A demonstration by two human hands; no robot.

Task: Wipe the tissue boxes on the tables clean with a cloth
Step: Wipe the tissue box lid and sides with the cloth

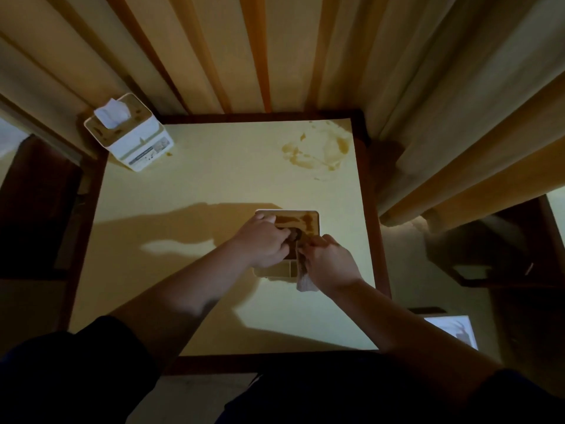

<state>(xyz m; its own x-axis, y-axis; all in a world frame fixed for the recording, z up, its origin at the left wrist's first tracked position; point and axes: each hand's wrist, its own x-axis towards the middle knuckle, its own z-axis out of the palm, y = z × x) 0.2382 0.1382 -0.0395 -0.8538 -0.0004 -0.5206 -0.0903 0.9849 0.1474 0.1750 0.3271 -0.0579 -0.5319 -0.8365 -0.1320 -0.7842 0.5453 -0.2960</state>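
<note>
1. Reaching forward from the bottom edge, two bare forearms in dark short sleeves extend over a pale yellow table point(214, 185) with a dark wood border.
2. The left hand point(263, 243) lies on the near tissue box point(305, 223), its fingers curled down over the box's top and left side, holding it.
3. The right hand point(328, 261) is clamped on a cloth point(304, 281); its fingers are curled around the bunched fabric, and a pale corner of the cloth hangs out below the hand, near the box's right front corner.
4. The cloth's upper part meets the top of the near tissue box between the two hands; the dim light hides exactly how much of it touches.
5. The near tissue box sits in the table's middle, towards the near right. Its wooden lid carries a dark brown smear, and its light lower body shows below the left hand.
6. Farther off, a brownish stain point(321, 153) spreads over the table's far right corner.
7. At the far left corner stands a second tissue box point(134, 139), white-bodied with a wood-toned lid, a white tissue point(111, 113) sticking up from it; brown marks spot its lid and side.
8. Behind the table hang striped beige and orange curtains point(275, 50).
</note>
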